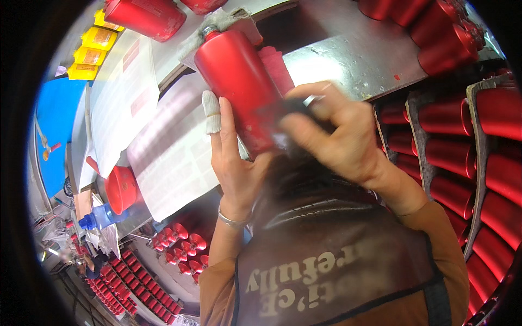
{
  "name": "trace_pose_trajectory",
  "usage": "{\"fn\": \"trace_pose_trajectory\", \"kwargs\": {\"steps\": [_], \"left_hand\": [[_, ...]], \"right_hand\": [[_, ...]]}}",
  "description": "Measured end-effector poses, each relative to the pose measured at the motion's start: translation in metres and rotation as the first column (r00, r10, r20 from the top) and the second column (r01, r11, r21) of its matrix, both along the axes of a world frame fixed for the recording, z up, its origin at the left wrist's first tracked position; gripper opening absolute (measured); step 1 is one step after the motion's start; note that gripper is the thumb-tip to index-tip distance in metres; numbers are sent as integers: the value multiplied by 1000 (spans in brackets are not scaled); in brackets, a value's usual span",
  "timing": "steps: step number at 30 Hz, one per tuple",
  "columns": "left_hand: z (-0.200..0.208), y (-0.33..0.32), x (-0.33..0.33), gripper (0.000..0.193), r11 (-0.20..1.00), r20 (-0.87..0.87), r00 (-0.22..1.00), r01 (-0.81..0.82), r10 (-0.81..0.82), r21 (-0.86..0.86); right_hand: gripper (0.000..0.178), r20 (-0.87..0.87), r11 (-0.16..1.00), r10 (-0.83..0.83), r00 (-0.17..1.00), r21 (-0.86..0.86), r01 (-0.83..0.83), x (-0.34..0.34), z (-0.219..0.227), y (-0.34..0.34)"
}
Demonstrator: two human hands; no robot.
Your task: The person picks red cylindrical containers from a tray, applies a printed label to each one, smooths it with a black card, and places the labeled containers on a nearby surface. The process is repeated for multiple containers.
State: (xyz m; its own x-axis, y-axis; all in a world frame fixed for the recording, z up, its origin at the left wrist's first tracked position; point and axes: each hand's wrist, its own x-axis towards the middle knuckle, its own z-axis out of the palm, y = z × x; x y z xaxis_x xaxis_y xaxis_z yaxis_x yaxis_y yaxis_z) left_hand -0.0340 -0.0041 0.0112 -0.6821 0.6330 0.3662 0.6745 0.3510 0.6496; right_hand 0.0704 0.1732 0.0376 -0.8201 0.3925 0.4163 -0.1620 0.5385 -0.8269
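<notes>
A red metal cylinder, like a fire extinguisher body, lies slanted on the bench with its metal neck at the far end. My left hand steadies its near left side, the fingers stretched along it and the thumb by its near end. A white cloth cover wraps one of those fingertips. Over the cylinder's near right side, my right hand is closed on a dark handheld tool. Motion blurs the tool, so its exact kind cannot be made out. A pinkish-red cloth lies beside the cylinder.
Printed white sheets cover the bench at left. A red pot and a blue-capped bottle sit at the left edge. Racked red cylinders stand close on the right. More cylinders and yellow packs are at the back.
</notes>
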Motion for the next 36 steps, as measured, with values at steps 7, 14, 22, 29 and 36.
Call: {"fn": "trace_pose_trajectory", "kwargs": {"steps": [7, 14, 22, 29, 36], "left_hand": [[-28, -10, -10, 104, 990, 124, 990, 51, -67, 128], [-42, -14, -8, 108, 982, 253, 962, 56, -101, 182], [-55, -14, -9, 106, 967, 331, 937, 28, -114, 253], [-30, -12, -7, 102, 993, 64, 996, 47, -54, 111], [7, 7, 5, 95, 997, -133, 991, 6, -16, -71]], "right_hand": [[27, 308, 925, -208, 928, -248, 289, 2, -18, 14], [29, 146, 992, 24, 989, 116, -42, 4, -11, 3], [25, 52, 958, -82, 995, -272, 93, 8, -12, 2], [27, 327, 909, -132, 936, -337, 245, 13, -34, 8], [27, 158, 993, 16, 987, -121, 4, 13, -34, 5]]}}
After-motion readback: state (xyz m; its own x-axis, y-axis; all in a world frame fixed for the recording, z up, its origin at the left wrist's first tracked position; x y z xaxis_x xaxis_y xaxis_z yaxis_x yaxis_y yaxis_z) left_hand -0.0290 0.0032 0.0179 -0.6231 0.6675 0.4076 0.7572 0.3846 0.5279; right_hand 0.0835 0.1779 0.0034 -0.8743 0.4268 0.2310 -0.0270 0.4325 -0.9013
